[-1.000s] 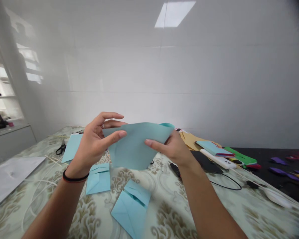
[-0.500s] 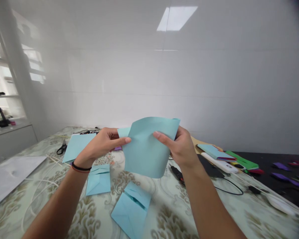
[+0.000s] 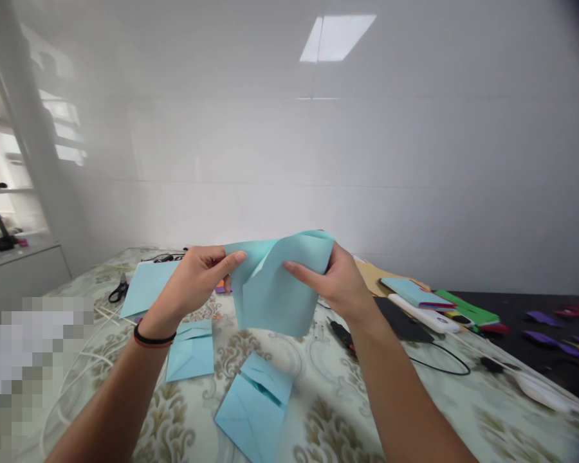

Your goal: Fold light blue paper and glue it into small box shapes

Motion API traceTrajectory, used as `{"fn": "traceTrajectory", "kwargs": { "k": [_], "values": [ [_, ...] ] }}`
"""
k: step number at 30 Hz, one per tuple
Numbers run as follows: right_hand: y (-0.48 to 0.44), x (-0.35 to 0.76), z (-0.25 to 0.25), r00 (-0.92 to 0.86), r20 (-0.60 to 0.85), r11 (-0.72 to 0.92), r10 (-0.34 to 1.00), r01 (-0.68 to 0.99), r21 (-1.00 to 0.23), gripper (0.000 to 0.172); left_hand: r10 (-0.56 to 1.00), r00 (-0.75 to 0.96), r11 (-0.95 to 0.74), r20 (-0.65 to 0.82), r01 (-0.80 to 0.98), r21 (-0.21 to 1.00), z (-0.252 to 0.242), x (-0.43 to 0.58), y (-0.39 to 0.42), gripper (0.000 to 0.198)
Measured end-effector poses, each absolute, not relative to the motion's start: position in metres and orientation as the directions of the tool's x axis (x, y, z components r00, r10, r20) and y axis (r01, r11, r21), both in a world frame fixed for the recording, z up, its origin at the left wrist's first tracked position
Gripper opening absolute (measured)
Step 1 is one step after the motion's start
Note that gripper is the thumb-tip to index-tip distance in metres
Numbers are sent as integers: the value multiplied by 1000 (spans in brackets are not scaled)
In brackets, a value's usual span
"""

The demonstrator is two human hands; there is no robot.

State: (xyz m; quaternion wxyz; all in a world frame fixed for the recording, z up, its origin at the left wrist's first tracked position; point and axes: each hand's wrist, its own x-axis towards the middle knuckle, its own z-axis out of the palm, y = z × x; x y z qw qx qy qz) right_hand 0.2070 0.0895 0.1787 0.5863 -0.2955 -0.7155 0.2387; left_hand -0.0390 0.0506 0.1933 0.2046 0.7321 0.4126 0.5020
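A light blue sheet of paper (image 3: 280, 299) is held up over the table, bent over on itself with a loose front flap. My left hand (image 3: 205, 273) pinches its left edge, thumb in front and fingers behind. On the right side my right hand (image 3: 335, 280) grips the paper, thumb pressed on the front; its other fingers are mostly hidden behind. Below, on the patterned tablecloth, lie two folded blue paper envelopes: one envelope (image 3: 190, 354) under my left wrist and another envelope (image 3: 253, 408) nearer to me.
Flat blue paper (image 3: 147, 286) and black scissors (image 3: 119, 289) lie at the left. Pliers (image 3: 341, 335), a white power strip (image 3: 422, 314), a stack of coloured paper (image 3: 415, 292), a green item (image 3: 470, 308) and cables are at the right. A white wall (image 3: 289, 141) stands behind.
The paper's front flap has swung away from its left part, opening a gap between the layers. My left thumb has shifted slightly left, and my right hand has moved a little left.
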Motion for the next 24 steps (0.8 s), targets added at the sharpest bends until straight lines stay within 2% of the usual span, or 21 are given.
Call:
{"fn": "traceTrajectory", "kwargs": {
  "k": [4, 6, 9, 16, 24],
  "values": [
    [90, 207, 177, -118, 714, 719, 690, 228, -657, 45, 780, 190, -606, 596, 462, 647, 195, -39, 46, 62],
    [90, 206, 178, -90, 718, 713, 690, 258, -653, 46, 768, 228, -630, 598, 435, 643, 195, -38, 44, 61],
    [90, 205, 179, -53, 731, 712, 681, 280, -643, 50, 772, 249, -634, 585, 371, 678, 194, -33, 42, 43],
    [87, 201, 181, -9, 740, 707, 673, 303, -639, 51, 763, 162, -636, 626, 360, 682, 188, -25, 44, 22],
    [83, 201, 181, -15, 757, 727, 654, 287, -623, 52, 727, 170, -674, 665, 365, 643, 190, -29, 44, 30]
  ]
}}
